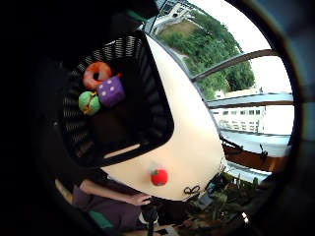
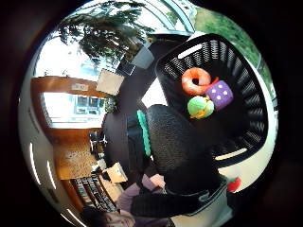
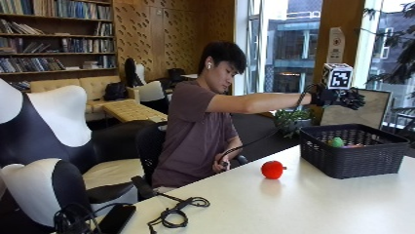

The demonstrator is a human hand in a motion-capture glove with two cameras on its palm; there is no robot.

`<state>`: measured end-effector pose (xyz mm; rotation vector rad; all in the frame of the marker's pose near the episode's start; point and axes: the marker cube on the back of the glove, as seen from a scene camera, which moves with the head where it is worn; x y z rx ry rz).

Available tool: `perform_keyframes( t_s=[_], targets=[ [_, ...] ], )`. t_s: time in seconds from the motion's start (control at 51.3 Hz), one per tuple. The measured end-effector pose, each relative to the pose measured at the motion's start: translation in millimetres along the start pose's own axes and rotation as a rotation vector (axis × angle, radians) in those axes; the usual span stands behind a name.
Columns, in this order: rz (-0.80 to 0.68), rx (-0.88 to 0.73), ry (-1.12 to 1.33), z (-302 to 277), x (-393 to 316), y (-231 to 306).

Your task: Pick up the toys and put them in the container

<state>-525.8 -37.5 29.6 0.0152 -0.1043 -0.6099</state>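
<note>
Red round plush toy (image 3: 273, 169) lay on smooth white table (image 3: 311, 204), frame centre, just beside black slatted plastic basket (image 3: 353, 156). Basket held orange ring (image 1: 96, 73), purple dotted cube (image 1: 111, 91), green ball (image 1: 89, 103). Gloved hand (image 3: 342, 98) hovered above basket, upper right, fingers spread, empty. Judged next: reach back down to red toy, grasp around soft middle.

A person (image 3: 195, 131) in a maroon T-shirt, black-gloved grip (image 3: 340, 97).

The pale surface (image 3: 305, 204) carries a black slatted basket (image 3: 353, 158) near its far end. A red round toy (image 3: 273, 169) sits on the surface just beside the basket, apart from it. Nearer the person's edge lie a coiled black cable (image 3: 176, 212) and what may be a dark phone (image 3: 117, 218).
</note>
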Motion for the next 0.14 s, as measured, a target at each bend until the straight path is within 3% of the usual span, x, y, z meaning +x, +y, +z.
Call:
perform_keyframes(
  t_s=[0.078, 0.136],
  targets=[
    [-0.099, 0.014, -0.081, -10.3, 5.2, 9.9],
    [0.032, 0.022, 0.014, -13.9, 25.9, 13.9]
  ],
)
